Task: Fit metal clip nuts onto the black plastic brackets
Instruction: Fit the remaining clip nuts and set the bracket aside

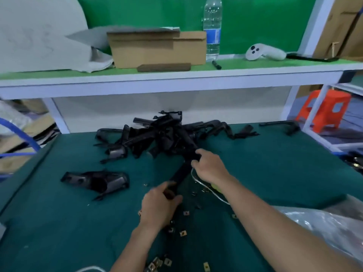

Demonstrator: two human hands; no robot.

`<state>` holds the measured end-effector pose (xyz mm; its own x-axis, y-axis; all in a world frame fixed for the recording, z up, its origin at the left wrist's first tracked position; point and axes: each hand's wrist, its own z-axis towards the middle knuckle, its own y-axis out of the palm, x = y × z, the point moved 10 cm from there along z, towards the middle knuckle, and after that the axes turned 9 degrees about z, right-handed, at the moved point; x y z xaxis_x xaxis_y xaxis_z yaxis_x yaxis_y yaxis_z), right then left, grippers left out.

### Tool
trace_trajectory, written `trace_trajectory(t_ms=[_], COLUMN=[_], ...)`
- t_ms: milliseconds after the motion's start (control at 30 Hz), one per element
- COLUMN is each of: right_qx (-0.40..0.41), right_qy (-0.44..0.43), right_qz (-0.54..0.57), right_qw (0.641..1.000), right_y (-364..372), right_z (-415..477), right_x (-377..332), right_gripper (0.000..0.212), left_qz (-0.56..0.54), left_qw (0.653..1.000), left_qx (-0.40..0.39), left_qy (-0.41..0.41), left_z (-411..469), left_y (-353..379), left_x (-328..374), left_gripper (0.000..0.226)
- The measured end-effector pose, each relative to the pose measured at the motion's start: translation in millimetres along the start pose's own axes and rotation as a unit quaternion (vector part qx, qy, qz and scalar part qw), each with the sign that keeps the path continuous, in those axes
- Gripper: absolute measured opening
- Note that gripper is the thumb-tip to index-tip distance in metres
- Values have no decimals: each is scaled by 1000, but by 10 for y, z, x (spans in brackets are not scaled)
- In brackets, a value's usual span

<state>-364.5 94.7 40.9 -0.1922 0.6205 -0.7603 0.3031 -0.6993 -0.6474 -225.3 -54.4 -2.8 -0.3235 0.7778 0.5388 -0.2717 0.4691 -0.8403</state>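
Your left hand (160, 203) & right hand (209, 166) each grip an end of the black bracket (181, 171) at centre of the counter (275, 163); prob. light, stiff plastic, so hold near the ends, w/ small clip nuts (186, 213) at 6 o'clock.

A pile of brackets (157, 134) sits at the back of the tabletop (275, 163). Just before it the held bracket (182, 170) slants between the left hand (159, 207), nearer, and the right hand (210, 165), farther. A lone bracket (96, 181) lies left of them; clip nuts (182, 233) lie scattered nearest. Above, behind, a shelf (176, 77) bears a box (157, 49).
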Motion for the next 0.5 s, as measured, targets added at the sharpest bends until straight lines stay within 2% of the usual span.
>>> trace_trajectory(t_ms=[67, 133, 167, 233, 267, 400, 500], right_qx=[31, 71, 65, 0, -30, -87, -72], right_qy=[8, 7, 9, 32, 40, 20, -29], right_qz=[-44, -125, -166, -234, -251, -205, -138], right_qw=[998, 990, 984, 972, 967, 975, 987], right_y=[41, 61, 128, 360, 474, 732, 603], right_z=[192, 359, 442, 583, 620, 648, 574], right_x=[-123, -253, -303, -322, -313, -369, -521], right_gripper=[38, 43, 54, 77, 80, 78, 84], left_qz=[29, 33, 30, 18, 7, -8, 5], left_qw=[998, 993, 990, 986, 985, 982, 975], left_qx=[-31, -71, -92, -119, -123, -112, -122], left_qy=[45, 87, 100, 117, 121, 149, 184], left_z=[-34, -54, -62, -82, -93, -147, -179], left_y=[94, 149, 166, 179, 175, 168, 168], left_x=[56, 104, 111, 129, 148, 244, 292], left_gripper=[40, 44, 42, 29, 22, 11, 14])
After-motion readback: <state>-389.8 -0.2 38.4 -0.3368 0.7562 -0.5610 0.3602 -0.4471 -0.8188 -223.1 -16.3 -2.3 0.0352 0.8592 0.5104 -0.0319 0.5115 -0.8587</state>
